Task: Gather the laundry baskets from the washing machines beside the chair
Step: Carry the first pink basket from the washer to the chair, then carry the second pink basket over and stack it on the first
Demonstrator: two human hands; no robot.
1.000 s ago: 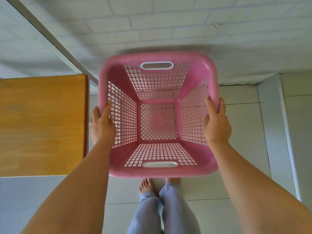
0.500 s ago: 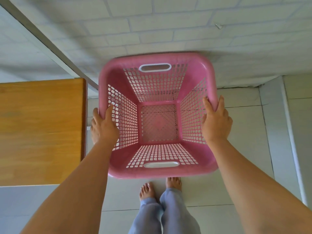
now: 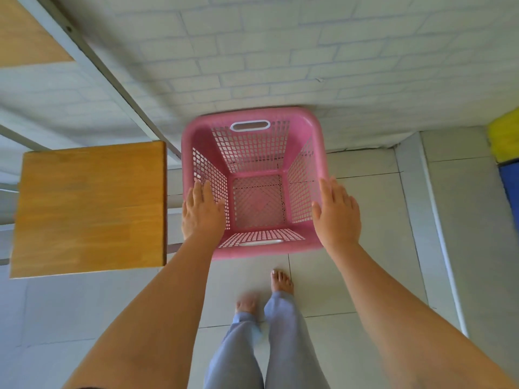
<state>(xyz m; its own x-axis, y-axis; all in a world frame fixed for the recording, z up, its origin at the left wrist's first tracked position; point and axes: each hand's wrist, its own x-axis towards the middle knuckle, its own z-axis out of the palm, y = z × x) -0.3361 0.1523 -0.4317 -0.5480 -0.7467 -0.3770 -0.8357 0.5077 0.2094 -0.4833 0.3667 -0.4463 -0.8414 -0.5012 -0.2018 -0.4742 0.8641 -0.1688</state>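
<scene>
An empty pink mesh laundry basket (image 3: 280, 113) with white-edged handle slots sits low, against the foot of the white brick wall and just right of a wooden chair seat (image 3: 90, 209). It looks set down on the tiled floor. My left hand (image 3: 202, 211) lies flat over its left rim with the fingers stretched out. Over the right rim my right hand (image 3: 337, 214) rests the same way, fingers straight. Neither hand is curled around the rim.
A grey metal frame bar (image 3: 112, 74) runs diagonally along the wall above the chair. At the right edge stand a yellow thing (image 3: 505, 136) and a blue thing (image 3: 512, 183). My bare feet (image 3: 282, 282) are on the tiles just behind the basket.
The basket has gone down from chest height to floor level by the wall. Both hands have loosened from gripping the rims to lying flat on them.
</scene>
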